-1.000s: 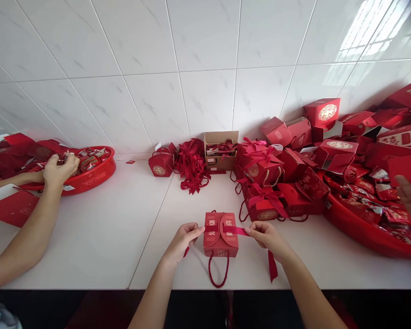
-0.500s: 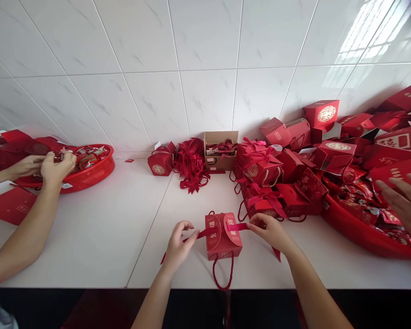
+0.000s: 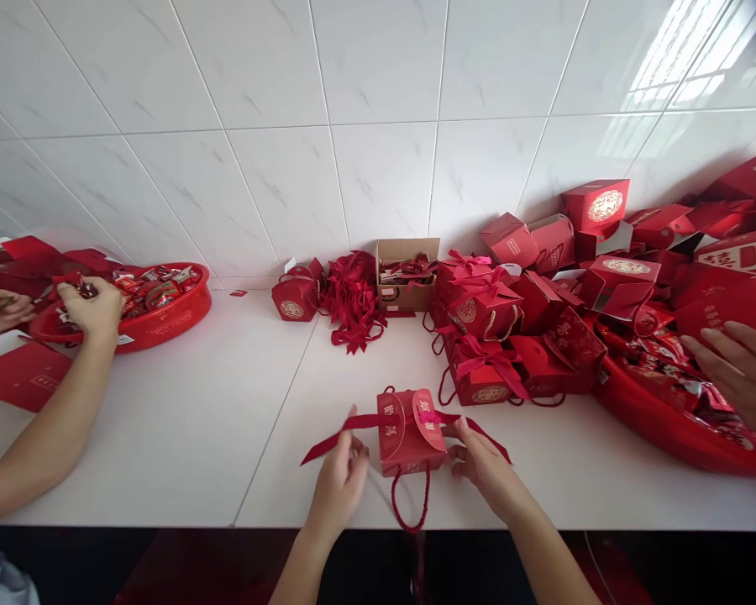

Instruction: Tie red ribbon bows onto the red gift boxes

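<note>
In front of me on the table stands a red gift box (image 3: 391,449) with gold lettering, its rope handle (image 3: 411,528) hanging toward the front edge. A dark red ribbon (image 3: 323,448) passes through its top flaps and trails out to both sides. My left hand (image 3: 340,483) is just left of the box, index finger raised against the ribbon and fingers apart. On the other side, my right hand (image 3: 488,472) has its fingers apart beside the box's right wall, close under the ribbon's right tail. Whether its fingertips touch the box I cannot tell.
Loose ribbons (image 3: 353,298) and a cardboard box (image 3: 406,300) lie by the wall. Bow-tied boxes (image 3: 485,370) stand right, near a red basin (image 3: 668,437) of sweets and a co-worker's hand (image 3: 740,365). Another co-worker's hand (image 3: 97,307) reaches into a left basin (image 3: 164,326).
Both my hands have let go of the ribbon ends and come in toward the box. The ribbon's tails now lie spread outward. The left co-worker's hands have moved apart.
</note>
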The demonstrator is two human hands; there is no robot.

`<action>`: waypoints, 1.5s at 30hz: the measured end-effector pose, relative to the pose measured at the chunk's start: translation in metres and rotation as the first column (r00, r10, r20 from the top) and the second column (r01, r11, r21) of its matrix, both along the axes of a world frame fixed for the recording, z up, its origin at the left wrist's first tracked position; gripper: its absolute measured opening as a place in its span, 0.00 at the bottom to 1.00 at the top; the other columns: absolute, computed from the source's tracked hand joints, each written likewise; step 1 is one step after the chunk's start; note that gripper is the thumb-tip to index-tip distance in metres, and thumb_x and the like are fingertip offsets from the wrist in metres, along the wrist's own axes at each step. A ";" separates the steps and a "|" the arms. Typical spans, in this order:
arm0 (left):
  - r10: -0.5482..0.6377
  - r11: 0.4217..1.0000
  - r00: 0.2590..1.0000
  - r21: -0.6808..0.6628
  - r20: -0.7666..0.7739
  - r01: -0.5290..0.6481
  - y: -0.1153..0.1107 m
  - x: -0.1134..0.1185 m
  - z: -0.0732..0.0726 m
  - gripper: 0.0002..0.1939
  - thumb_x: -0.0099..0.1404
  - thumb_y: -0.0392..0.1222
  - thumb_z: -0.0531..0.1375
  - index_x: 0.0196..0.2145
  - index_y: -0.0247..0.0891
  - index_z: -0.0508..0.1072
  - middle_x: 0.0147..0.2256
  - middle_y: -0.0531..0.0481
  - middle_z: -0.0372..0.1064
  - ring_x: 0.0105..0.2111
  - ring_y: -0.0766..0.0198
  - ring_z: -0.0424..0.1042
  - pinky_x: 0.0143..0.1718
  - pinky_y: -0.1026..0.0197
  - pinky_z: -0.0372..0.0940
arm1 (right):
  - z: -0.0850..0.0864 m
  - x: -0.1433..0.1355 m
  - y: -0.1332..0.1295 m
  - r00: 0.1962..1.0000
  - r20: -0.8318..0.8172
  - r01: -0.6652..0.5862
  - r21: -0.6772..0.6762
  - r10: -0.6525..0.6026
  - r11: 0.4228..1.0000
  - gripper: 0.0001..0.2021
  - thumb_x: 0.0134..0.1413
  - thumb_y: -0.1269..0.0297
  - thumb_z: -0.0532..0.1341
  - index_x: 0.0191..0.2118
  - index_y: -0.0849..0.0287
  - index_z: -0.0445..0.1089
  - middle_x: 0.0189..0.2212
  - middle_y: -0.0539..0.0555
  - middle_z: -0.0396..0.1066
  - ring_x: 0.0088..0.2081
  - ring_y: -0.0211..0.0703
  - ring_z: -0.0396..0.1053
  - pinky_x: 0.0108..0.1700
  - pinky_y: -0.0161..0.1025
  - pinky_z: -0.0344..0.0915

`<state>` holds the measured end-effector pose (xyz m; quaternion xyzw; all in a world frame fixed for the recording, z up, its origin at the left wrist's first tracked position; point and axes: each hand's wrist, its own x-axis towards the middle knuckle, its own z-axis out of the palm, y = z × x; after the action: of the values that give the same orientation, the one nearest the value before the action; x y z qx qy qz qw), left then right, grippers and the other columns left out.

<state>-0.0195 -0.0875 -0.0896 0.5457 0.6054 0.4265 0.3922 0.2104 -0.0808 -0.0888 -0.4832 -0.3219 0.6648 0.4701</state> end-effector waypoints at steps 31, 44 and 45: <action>-0.069 0.862 0.983 0.506 0.173 -0.029 0.039 0.008 0.139 0.10 0.58 0.47 0.65 0.33 0.38 0.80 0.34 0.47 0.76 0.37 0.58 0.74 0.41 0.59 0.67 | 0.129 0.010 0.035 0.852 0.215 0.120 0.807 -0.477 0.579 0.10 0.57 0.55 0.61 0.37 0.55 0.76 0.29 0.52 0.73 0.34 0.45 0.71 0.35 0.40 0.68; -0.257 0.787 0.965 0.589 0.043 0.184 0.051 0.035 0.172 0.14 0.65 0.47 0.58 0.37 0.38 0.80 0.33 0.47 0.76 0.35 0.61 0.72 0.38 0.62 0.65 | 0.162 -0.014 0.046 0.905 0.318 -0.128 0.836 -0.281 0.533 0.20 0.58 0.50 0.59 0.21 0.57 0.69 0.26 0.51 0.67 0.35 0.42 0.68 0.40 0.41 0.67; -0.252 0.787 0.967 0.590 0.042 0.179 0.051 0.036 0.173 0.14 0.65 0.48 0.58 0.36 0.38 0.80 0.33 0.47 0.76 0.35 0.61 0.73 0.38 0.62 0.65 | 0.162 -0.014 0.046 0.910 0.310 -0.125 0.838 -0.276 0.531 0.20 0.58 0.50 0.59 0.20 0.57 0.69 0.26 0.51 0.66 0.35 0.42 0.68 0.40 0.40 0.67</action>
<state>0.0167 -0.0369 0.0834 0.6786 0.3551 0.5750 0.2878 0.1962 -0.0349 0.0733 -0.3363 -0.6704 0.2885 0.5952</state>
